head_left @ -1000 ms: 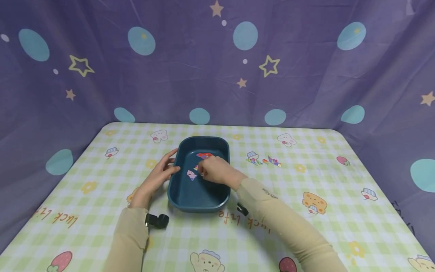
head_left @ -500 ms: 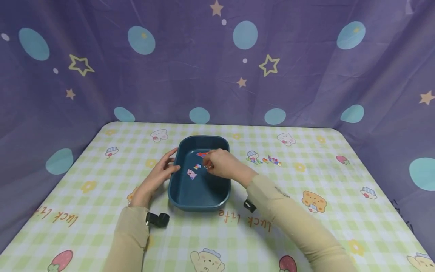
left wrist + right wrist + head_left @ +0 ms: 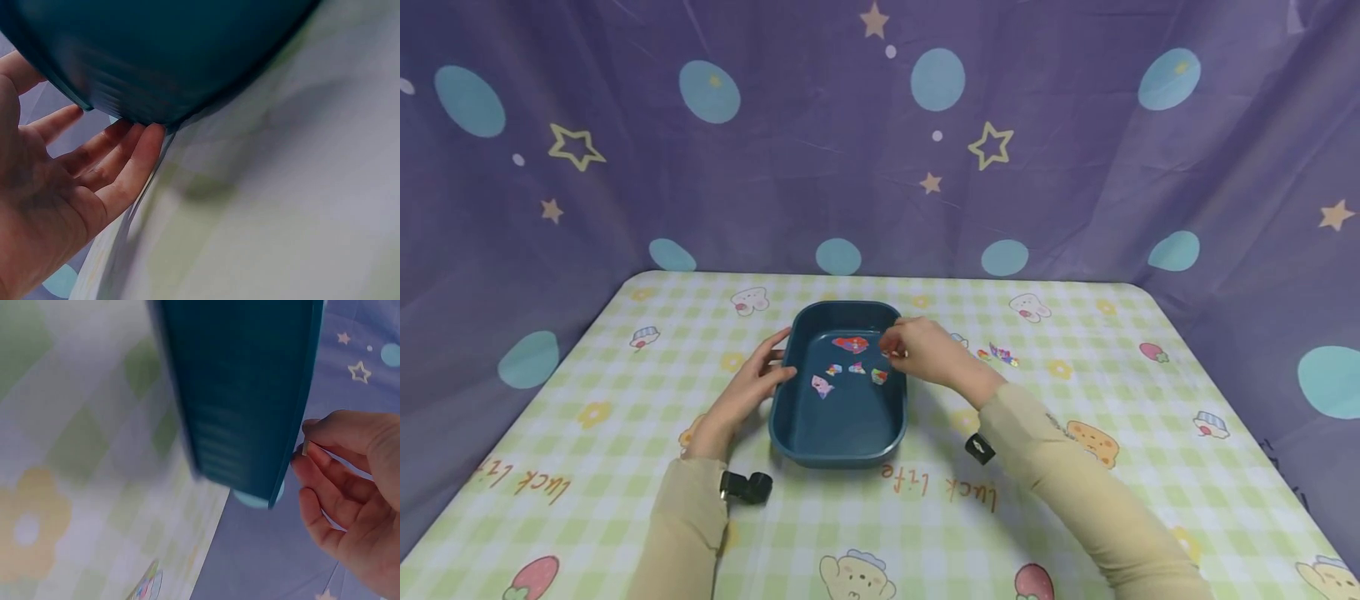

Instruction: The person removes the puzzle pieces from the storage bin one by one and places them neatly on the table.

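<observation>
A dark teal rectangular tub [image 3: 838, 461] stands on the table. My left hand [image 3: 750, 386] holds its left side, thumb over the rim and fingertips against the outer wall, as the left wrist view [image 3: 69, 181] also shows. Inside lie several small flat printed pieces: a red one [image 3: 851, 344], a pink one [image 3: 822, 387] and a green-red one [image 3: 878, 377] among them. Above the right rim, my right hand [image 3: 931, 354] pinches a small thin piece [image 3: 305, 448] between thumb and finger, seen edge-on in the right wrist view. Its print cannot be made out.
More printed pieces [image 3: 1002, 355] lie on the checked tablecloth [image 3: 1120, 517] to the right of the tub, partly behind the right hand. A purple curtain [image 3: 790, 192] with stars hangs behind the table.
My right hand has moved from inside the tub to its right rim, pinching a small piece. Pieces formerly hidden beneath it now show on the tub's floor. The left hand has stayed in place.
</observation>
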A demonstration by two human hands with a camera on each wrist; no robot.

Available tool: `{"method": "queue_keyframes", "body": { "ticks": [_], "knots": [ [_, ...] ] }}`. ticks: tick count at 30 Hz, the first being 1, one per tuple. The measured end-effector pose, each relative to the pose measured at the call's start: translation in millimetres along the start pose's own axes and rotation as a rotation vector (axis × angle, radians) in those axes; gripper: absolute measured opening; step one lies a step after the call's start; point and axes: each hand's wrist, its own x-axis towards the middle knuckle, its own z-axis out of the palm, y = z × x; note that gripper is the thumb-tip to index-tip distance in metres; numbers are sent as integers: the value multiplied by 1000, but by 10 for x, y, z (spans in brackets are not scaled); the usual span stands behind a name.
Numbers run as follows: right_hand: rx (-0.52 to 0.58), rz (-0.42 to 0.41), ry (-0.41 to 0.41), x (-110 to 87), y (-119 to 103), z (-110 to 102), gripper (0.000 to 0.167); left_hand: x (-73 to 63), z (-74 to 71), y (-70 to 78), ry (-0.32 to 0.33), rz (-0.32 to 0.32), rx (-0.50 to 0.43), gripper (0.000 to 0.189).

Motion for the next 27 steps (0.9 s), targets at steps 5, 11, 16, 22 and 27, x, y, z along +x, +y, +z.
{"method": "queue_keyframes", "body": {
  "ticks": [5,11,16,22,27],
  "knots": [
    [-13,11,55,-113,136,-92,16,10,-17,-7,2,7,-2,63],
    [-30,50,75,-261,296,-166,16,-7,-17,-7,5,10,-10,63],
    [-29,96,71,-381,450,-190,14,-13,-13,-10,4,11,-11,63],
    [-35,191,50,-531,674,-194,17,1,-2,-30,5,2,2,63],
    [-7,262,44,-645,825,-218,21,7,2,-29,6,0,10,63]
  ]
}}
